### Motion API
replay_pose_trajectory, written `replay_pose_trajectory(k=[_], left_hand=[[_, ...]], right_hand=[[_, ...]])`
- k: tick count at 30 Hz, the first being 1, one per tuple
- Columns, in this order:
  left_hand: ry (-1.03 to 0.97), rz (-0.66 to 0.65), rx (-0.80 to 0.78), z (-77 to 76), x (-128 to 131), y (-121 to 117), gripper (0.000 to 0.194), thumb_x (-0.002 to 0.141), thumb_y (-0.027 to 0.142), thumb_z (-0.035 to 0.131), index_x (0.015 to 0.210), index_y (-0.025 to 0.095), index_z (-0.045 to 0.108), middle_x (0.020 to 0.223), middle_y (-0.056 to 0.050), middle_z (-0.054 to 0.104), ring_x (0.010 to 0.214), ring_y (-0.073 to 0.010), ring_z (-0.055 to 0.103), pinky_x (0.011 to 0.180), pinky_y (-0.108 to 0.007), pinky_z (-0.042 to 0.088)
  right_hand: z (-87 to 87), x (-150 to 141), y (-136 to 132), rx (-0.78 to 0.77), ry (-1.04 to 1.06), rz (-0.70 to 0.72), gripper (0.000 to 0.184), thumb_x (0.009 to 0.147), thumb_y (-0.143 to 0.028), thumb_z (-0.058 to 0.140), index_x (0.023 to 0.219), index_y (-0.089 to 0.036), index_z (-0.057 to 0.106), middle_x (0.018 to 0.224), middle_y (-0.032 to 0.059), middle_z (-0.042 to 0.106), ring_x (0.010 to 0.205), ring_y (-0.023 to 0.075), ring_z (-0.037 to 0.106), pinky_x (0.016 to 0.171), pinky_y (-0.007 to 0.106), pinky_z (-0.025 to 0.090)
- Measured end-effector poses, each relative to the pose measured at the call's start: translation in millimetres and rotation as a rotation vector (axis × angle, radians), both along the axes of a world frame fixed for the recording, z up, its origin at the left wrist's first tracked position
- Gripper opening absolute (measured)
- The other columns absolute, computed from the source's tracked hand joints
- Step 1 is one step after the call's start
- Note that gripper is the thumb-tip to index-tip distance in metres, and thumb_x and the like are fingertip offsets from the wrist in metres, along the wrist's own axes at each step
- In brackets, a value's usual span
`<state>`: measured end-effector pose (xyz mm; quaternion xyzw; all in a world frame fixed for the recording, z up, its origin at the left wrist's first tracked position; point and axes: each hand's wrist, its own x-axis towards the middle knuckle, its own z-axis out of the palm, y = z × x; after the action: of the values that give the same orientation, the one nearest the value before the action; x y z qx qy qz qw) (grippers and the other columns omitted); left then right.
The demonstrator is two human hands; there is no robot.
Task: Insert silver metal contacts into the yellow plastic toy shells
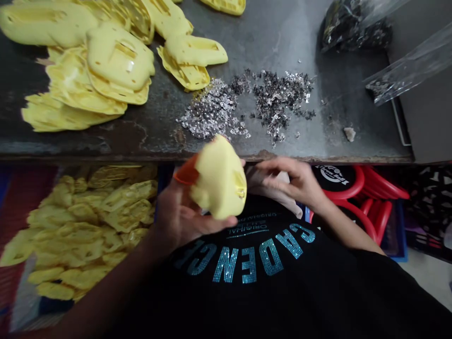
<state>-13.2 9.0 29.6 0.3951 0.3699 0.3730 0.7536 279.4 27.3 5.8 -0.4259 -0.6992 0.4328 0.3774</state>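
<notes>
My left hand [176, 212] grips a yellow plastic toy shell [222, 181] in front of the bench edge. The shell is rounded, slightly blurred, with an orange beak-like piece [187, 170] on its left side and a small metal clip [241, 193] in an opening at its right. My right hand [291, 179] is to the right of it, just below the edge, fingers bent around a pale cloth [282, 200]. Its fingertips are partly hidden. On the bench beyond lie two heaps of small metal clips, a shiny one [212, 110] and a darker one [278, 96].
Yellow plastic shells [120, 61] are piled at the bench's left. Below, a bin holds more yellow shells [88, 221]. Red ring-shaped parts [377, 202] stand at the lower right. Plastic bags of metal parts [356, 28] sit at the back right, and a whitish lump [349, 134] lies nearer.
</notes>
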Motion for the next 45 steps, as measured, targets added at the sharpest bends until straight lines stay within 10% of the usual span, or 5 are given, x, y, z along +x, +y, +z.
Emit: replay_pose_trajectory(k=[6, 11, 19, 28, 45], left_hand=[[-0.088, 0.253, 0.075, -10.1, 17, 15, 0.092, 0.084, 0.078, 0.088, 0.162, 0.035, 0.067, 0.174, 0.004, 0.062, 0.164, -0.0386, 0.053, 0.106, -0.033, 0.068], [-0.208, 0.167, -0.176, -16.3, 26, 13, 0.082, 0.091, 0.079, 0.077, 0.153, 0.026, 0.074, 0.145, -0.008, 0.082, 0.144, -0.0376, 0.071, 0.105, -0.039, 0.069], [-0.373, 0.125, -0.217, -16.8, 38, 15, 0.062, 0.095, 0.069, 0.079, 0.138, 0.023, 0.076, 0.138, -0.01, 0.084, 0.127, -0.0322, 0.081, 0.089, -0.035, 0.07], [-0.486, 0.09, -0.184, -9.3, 38, 9, 0.048, 0.095, 0.06, 0.083, 0.119, 0.019, 0.078, 0.099, -0.004, 0.087, 0.074, -0.0189, 0.081, 0.058, -0.024, 0.063], [-0.559, -0.021, -0.331, -3.0, 41, 9, 0.061, 0.087, 0.059, 0.093, 0.134, 0.024, 0.078, 0.125, -0.008, 0.087, 0.098, -0.0261, 0.085, 0.077, -0.034, 0.073]], right_hand=[[0.7, 45, 53, 0.621, -0.758, -0.274, 0.017, 0.109, -0.029, 0.071, 0.12, -0.034, 0.083, 0.117, 0.003, 0.081, 0.112, 0.0272, 0.063, 0.097, 0.047, 0.047], [0.8, 39, 60, 0.645, -0.71, -0.18, 0.008, 0.108, -0.03, 0.075, 0.109, -0.032, 0.082, 0.114, 0.0028, 0.081, 0.11, 0.0287, 0.064, 0.093, 0.047, 0.045], [59.9, -2, 34, 0.412, -0.22, 0.064, 0.004, 0.107, -0.031, 0.078, 0.111, -0.032, 0.078, 0.102, -0.0026, 0.085, 0.088, 0.0227, 0.078, 0.086, 0.044, 0.053], [81.2, -24, 32, 0.556, -0.369, 0.194, 0.017, 0.114, -0.041, 0.067, 0.112, -0.028, 0.079, 0.102, 0.0022, 0.081, 0.091, 0.022, 0.074, 0.089, 0.043, 0.055], [93.0, -16, 37, 0.755, -0.597, 0.246, 0.011, 0.115, -0.031, 0.066, 0.121, -0.025, 0.073, 0.106, 0.0029, 0.078, 0.093, 0.0203, 0.07, 0.086, 0.039, 0.061]])
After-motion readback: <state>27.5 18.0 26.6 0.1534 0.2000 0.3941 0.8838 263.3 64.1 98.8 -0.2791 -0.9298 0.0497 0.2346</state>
